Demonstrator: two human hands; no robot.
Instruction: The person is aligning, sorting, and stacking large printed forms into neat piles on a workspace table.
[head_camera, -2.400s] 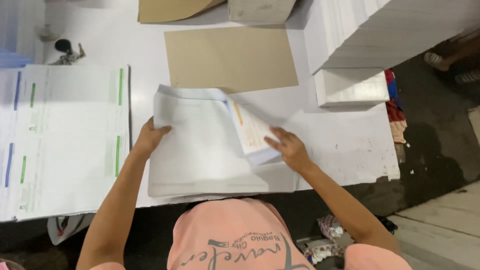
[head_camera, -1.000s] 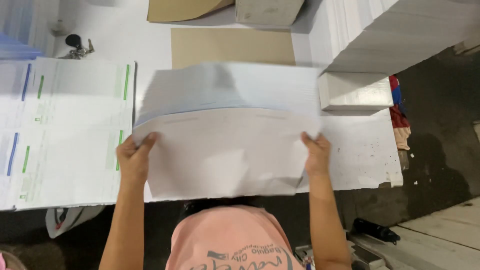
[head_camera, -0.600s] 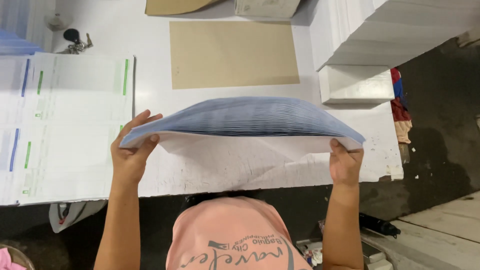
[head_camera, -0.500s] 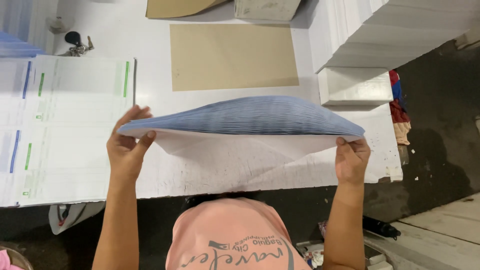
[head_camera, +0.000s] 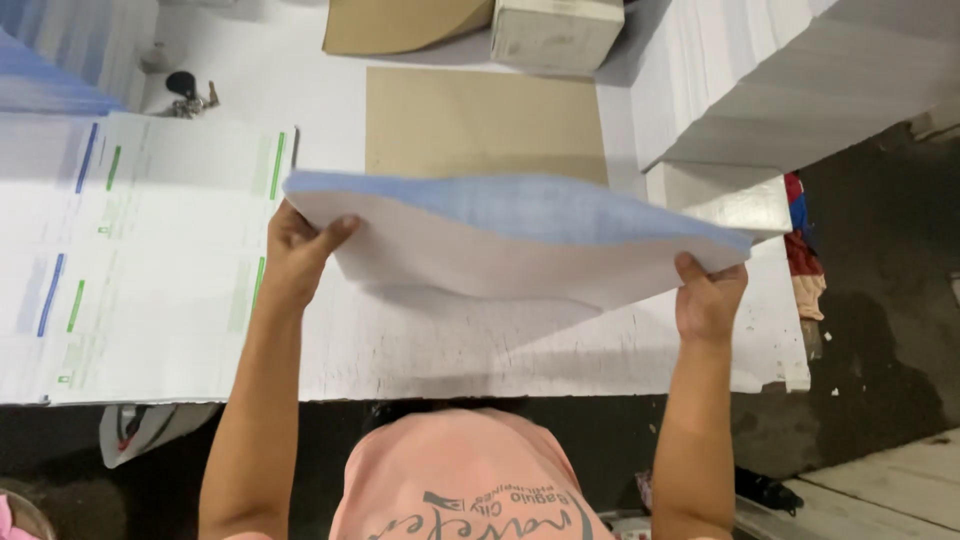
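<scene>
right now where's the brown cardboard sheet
Head view, top centre: the cardboard sheet lies flat on the table, just beyond the paper stack held up by both hands.

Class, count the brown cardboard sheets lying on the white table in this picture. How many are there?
2: one flat brown cardboard sheet just beyond the paper stack held up by both hands, and one curled cardboard sheet at the top edge. Others may be hidden.
</scene>
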